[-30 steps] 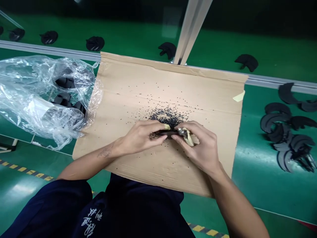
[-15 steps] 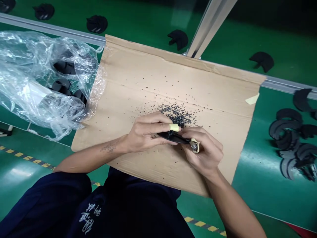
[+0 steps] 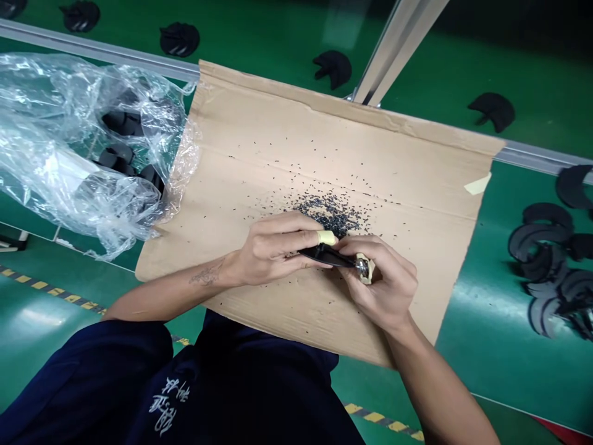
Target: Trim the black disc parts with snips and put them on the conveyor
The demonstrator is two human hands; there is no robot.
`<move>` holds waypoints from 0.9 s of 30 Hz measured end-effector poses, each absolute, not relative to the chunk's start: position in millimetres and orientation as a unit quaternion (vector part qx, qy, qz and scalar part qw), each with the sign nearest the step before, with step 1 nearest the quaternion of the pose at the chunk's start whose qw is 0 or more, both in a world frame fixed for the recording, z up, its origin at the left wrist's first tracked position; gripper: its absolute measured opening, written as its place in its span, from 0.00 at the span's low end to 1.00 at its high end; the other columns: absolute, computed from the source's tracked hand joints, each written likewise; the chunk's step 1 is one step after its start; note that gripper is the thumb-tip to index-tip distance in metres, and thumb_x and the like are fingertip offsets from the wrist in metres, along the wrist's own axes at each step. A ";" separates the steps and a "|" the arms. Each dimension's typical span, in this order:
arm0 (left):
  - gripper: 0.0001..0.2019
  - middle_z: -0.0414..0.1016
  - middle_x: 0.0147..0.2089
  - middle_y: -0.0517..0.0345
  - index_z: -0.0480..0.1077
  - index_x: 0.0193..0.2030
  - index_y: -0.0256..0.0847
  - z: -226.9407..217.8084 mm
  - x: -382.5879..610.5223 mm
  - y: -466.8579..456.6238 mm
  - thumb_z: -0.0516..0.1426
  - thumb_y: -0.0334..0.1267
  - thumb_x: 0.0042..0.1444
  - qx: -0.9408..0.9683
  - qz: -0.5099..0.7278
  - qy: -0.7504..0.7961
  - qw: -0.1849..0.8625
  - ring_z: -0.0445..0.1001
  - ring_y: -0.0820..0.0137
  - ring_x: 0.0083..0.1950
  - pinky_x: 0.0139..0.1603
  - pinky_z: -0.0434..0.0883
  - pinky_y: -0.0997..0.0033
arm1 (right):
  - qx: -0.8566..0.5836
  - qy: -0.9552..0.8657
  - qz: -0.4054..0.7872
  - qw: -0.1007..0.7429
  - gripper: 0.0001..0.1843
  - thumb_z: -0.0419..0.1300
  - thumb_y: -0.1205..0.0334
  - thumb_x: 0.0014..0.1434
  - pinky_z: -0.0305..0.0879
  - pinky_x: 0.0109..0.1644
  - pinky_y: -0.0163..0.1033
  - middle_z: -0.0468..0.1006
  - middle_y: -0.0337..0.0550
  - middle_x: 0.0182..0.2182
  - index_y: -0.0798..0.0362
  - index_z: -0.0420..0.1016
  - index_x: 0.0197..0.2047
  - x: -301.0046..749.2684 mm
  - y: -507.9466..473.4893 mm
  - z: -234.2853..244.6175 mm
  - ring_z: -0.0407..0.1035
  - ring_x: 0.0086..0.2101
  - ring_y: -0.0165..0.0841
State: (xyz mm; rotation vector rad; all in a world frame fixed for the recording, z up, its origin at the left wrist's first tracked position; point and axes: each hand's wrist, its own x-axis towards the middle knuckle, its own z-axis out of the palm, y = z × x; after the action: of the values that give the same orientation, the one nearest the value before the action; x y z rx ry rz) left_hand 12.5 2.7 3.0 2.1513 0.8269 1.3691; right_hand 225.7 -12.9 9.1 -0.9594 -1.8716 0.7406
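Note:
My left hand (image 3: pixel 278 247) is closed on a thin black plastic part (image 3: pixel 328 254), seen nearly edge-on, with its yellow-wrapped thumb on top. Around a small tool with a shiny metal end (image 3: pixel 362 267) curl the fingers of my right hand (image 3: pixel 386 278); yellow wrapping shows beside the metal. The rest of this tool is hidden in the palm, so its kind does not show. Its fingers meet the right end of the black part. Just beyond both hands lies a heap of tiny black scraps (image 3: pixel 331 213), scattered over a cardboard sheet (image 3: pixel 417 179).
Clear plastic bags (image 3: pixel 83 167) with black parts inside lie at the left. On the green table at the right is a pile of curved black parts (image 3: pixel 546 247). Several similar parts (image 3: pixel 334 69) stand in a row beyond the metal rail (image 3: pixel 546 156), near an upright post (image 3: pixel 398 43).
The view has shifted slightly. Both hands keep their hold on the black part and the tool, and the metal end by my right thumb has turned a little.

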 end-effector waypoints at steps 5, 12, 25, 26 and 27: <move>0.12 0.83 0.44 0.51 0.78 0.53 0.41 3.0 12.6 3.4 0.65 0.38 0.64 0.782 0.491 0.292 0.249 0.81 0.72 0.43 0.42 0.80 0.72 | -0.390 -0.756 0.294 0.436 0.09 0.66 0.69 0.61 0.77 0.41 0.43 0.84 0.44 0.38 0.47 0.76 0.43 227.1 -13.2 9.0 0.80 0.38 0.37; 0.13 0.82 0.41 0.54 0.78 0.51 0.40 6.1 14.1 2.7 0.68 0.38 0.60 0.771 0.497 0.299 0.262 0.80 0.73 0.40 0.40 0.79 0.74 | -0.384 -0.733 0.339 0.447 0.07 0.66 0.70 0.61 0.76 0.41 0.39 0.83 0.42 0.37 0.48 0.76 0.40 224.6 -12.6 8.5 0.79 0.37 0.34; 0.12 0.84 0.40 0.52 0.81 0.46 0.39 5.0 9.5 3.7 0.70 0.39 0.57 0.734 0.483 0.353 0.321 0.81 0.72 0.40 0.40 0.78 0.74 | -0.435 -0.785 0.261 0.355 0.08 0.64 0.66 0.64 0.74 0.44 0.44 0.83 0.47 0.40 0.49 0.77 0.46 243.0 1.5 16.3 0.78 0.40 0.38; 0.12 0.84 0.40 0.52 0.81 0.47 0.40 3.7 8.5 4.4 0.70 0.38 0.57 0.737 0.482 0.351 0.318 0.81 0.72 0.40 0.40 0.78 0.73 | -0.426 -0.804 0.232 0.343 0.09 0.63 0.67 0.64 0.74 0.44 0.45 0.83 0.47 0.41 0.49 0.77 0.48 244.0 1.8 14.3 0.78 0.41 0.39; 0.11 0.84 0.40 0.53 0.81 0.47 0.40 2.4 8.0 4.9 0.70 0.38 0.58 0.740 0.481 0.348 0.315 0.80 0.72 0.40 0.40 0.77 0.73 | -0.417 -0.820 0.210 0.331 0.10 0.62 0.68 0.65 0.73 0.43 0.45 0.83 0.48 0.41 0.49 0.76 0.49 244.5 1.8 12.1 0.78 0.41 0.40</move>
State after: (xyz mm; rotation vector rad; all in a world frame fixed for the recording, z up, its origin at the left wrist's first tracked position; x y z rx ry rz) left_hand 8.0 4.9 2.4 1.9504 0.9171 1.2686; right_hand 244.5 1.8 12.1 -1.0895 -2.1444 0.5498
